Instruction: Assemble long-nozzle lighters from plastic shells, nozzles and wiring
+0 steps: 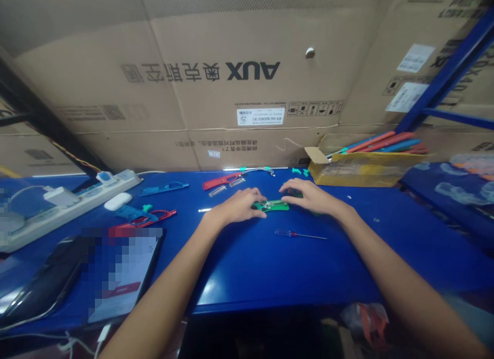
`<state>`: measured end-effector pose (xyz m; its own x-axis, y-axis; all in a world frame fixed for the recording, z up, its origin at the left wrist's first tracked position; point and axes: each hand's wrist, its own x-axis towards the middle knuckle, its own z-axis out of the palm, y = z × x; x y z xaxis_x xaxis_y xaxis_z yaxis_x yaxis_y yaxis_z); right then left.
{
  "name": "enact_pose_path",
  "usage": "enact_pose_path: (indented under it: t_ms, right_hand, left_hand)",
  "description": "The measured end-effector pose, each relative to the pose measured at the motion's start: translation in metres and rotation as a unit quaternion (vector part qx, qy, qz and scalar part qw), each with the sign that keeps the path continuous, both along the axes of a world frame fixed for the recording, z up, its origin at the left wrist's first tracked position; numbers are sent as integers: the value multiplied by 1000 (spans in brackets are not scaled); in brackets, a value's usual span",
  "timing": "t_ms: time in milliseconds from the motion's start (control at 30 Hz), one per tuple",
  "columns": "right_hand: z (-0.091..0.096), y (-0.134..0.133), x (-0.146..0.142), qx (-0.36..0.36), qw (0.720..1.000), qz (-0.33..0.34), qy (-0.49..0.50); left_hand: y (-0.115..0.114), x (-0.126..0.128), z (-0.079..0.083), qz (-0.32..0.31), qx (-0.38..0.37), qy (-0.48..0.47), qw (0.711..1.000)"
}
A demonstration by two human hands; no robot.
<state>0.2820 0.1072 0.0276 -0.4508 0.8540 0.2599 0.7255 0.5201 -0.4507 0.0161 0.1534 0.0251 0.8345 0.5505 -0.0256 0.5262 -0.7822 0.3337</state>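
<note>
Both of my hands rest on a green plastic part (275,205) lying on the blue table (270,266). My left hand (241,205) is closed over its left end, fingers curled onto it. Over its right end lies my right hand (309,194), fingers bent down and pressing on a darker green piece. A small screwdriver (299,235) with a red collar lies just in front of my hands.
Red and blue plastic handles (144,217) lie at the left, near a white power strip (69,202), a white case (118,201) and a tablet (123,276). A yellow carton (358,168) of coloured parts stands at the right. Cardboard boxes (247,76) wall the back.
</note>
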Motion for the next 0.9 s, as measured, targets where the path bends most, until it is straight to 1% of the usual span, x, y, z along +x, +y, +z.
enact_pose_path:
  t_ms: [67,100,133,200,267,300,367,467,567,667,767,833,900]
  right_hand:
    - [2,2,13,36,998,-57,1]
    - [3,2,19,42,995,-87,-10]
    - [5,2,25,34,992,-116,-28]
    - [8,0,34,-13,984,-162,-73]
    - [10,-3,36,-62,974,-185,-113]
    - [10,-4,35,-75,971,-189,-127]
    - [10,-5,33,-79,967,-192,-145]
    - [8,-5,29,-54,964,-206,-162]
    - [7,-2,28,1,973,-189,-131]
    - [6,1,22,42,985,-155,-62]
    - [3,0,7,32,992,-124,-17]
    - [2,-3,-5,12,994,-105,-1]
    - [1,-8,-18,-12,996,-87,6]
  left_hand:
    - [-1,-1,0,-4,6,-11,1000]
    - [-2,-1,0,-8,11,-19,1000]
    - [-3,0,1,-10,17,-24,1000]
    - [-5,1,2,-3,36,-26,999]
    - [-6,2,4,15,65,-26,997]
    - [-7,2,6,26,84,-30,996]
    - [-6,-1,10,54,126,-40,990]
    - [1,-10,17,105,178,-52,977]
    - [10,-22,25,130,214,-67,966]
    - [19,-32,32,112,249,-61,960]
    - [17,-40,34,87,260,-56,960]
    - [10,-41,30,81,242,-79,964]
    - [1,-40,21,75,221,-102,967]
